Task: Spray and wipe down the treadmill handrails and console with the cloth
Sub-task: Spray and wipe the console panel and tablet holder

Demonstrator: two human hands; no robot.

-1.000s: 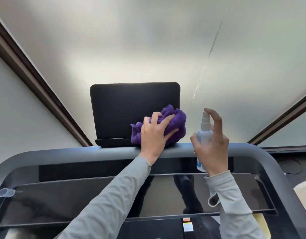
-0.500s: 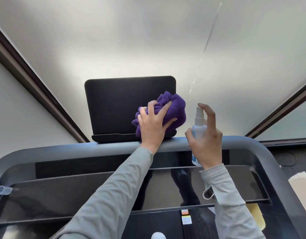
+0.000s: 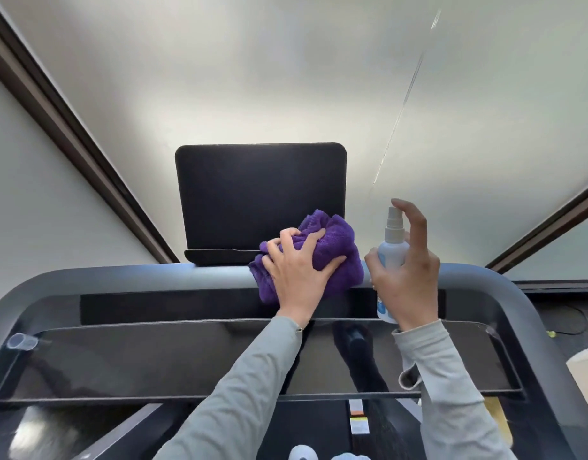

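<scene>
From the head view, your left hand (image 3: pixel 300 273) pressed the bunched purple microfibre cloth (image 3: pixel 332 247) onto the grey curved front handrail (image 3: pixel 153 277), at the near right corner of the black rectangular console screen (image 3: pixel 261 197). Your right hand (image 3: pixel 407 280) gripped the small white spray bottle (image 3: pixel 390 257), forefinger over the nozzle. Better to keep firm pressure and overlap strokes. The bottle's blue label was unreadable.
</scene>
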